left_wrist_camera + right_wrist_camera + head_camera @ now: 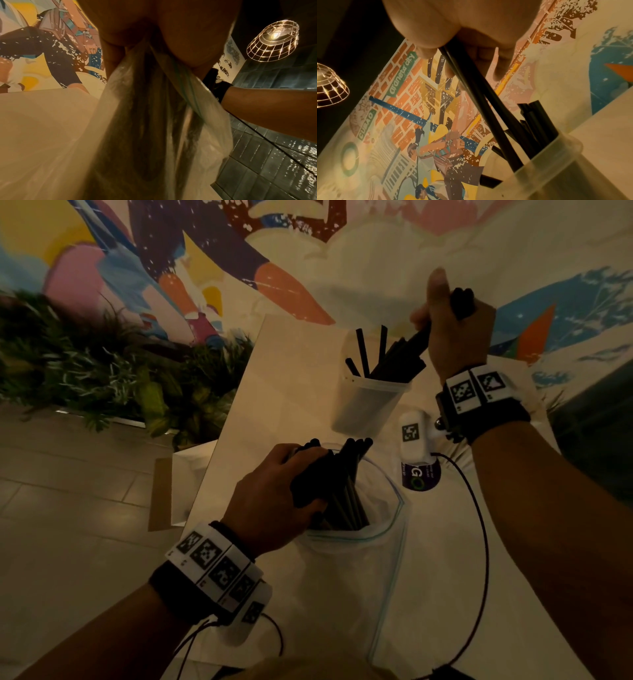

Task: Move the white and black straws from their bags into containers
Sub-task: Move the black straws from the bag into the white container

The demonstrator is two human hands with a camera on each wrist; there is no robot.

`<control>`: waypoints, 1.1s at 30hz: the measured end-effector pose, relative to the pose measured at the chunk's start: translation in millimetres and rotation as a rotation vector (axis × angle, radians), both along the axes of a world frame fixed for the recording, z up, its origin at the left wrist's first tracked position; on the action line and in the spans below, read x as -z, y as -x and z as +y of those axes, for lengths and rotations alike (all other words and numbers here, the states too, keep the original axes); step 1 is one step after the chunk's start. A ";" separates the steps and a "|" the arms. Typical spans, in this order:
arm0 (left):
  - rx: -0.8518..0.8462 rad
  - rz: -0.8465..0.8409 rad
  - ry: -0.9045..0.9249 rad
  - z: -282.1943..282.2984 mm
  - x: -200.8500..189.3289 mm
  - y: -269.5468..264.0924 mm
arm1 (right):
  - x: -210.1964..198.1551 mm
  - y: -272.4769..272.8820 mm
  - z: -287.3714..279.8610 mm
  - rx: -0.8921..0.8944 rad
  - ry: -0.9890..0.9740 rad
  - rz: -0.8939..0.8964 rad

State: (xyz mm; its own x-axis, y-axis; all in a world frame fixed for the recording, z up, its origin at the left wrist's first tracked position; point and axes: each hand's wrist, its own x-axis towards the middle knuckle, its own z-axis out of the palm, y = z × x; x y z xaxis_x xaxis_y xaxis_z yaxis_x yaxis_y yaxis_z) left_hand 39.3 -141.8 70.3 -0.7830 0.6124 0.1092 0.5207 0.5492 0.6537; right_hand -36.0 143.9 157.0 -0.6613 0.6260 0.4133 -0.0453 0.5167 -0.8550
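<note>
Black plastic straws [414, 340] are held as a small bundle in the right hand [452, 333], whose fingers are curled round their upper part. The bundle's long axis slants down and to the left from that grip, and its lower ends are already inside the mouth of the translucent plastic container [363, 405], among other black straws that lean there in a loose fan. In the right wrist view the held straws [481, 97] are seen crossing the container's rim [556, 154] at a slant. To seat the bundle, it would likely need to be tipped more upright and then let go, since the far wall is crowded with leaning straws.

More black straws [346, 491] stand in the clear zip-top plastic bag [387, 529], nearer the body. They and the bag's mouth are gripped together by the left hand [274, 494], which is the nearer hand to that supply.

Both vessels rest on a pale tabletop [267, 392]. Its left edge lies close beside the left wrist, with open surface between bag and container. No white straws can be made out. A small purple-labelled item [419, 475] lies just right of the bag.
</note>
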 end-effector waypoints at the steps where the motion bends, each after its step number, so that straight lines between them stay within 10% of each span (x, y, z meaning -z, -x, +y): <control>1: 0.002 -0.001 -0.002 -0.1 0.6 -0.3 | 1.3 1.6 3.6 0.028 -0.025 -0.015; 11: 0.030 0.011 -0.005 -1.9 1.1 2.5 | -4.5 17.0 11.9 0.008 -0.129 -0.583; 17: 0.026 0.000 0.001 -3.1 0.3 2.6 | 10.7 20.6 14.7 0.120 -0.186 -0.302; 23: 0.016 -0.008 0.008 -2.4 -1.1 3.7 | 45.2 33.9 15.4 -0.133 -0.370 -0.779; 33: 0.012 -0.012 0.001 -6.8 1.0 3.0 | 43.9 35.9 -0.2 -0.131 -0.369 -0.701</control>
State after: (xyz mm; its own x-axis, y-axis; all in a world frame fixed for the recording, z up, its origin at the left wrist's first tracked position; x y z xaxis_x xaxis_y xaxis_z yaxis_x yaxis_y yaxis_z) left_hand 36.3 -148.6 69.3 -0.7770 0.6216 0.0993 0.5190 0.5435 0.6597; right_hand -72.0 143.7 113.0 -0.9023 0.4294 0.0397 0.3591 0.7992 -0.4820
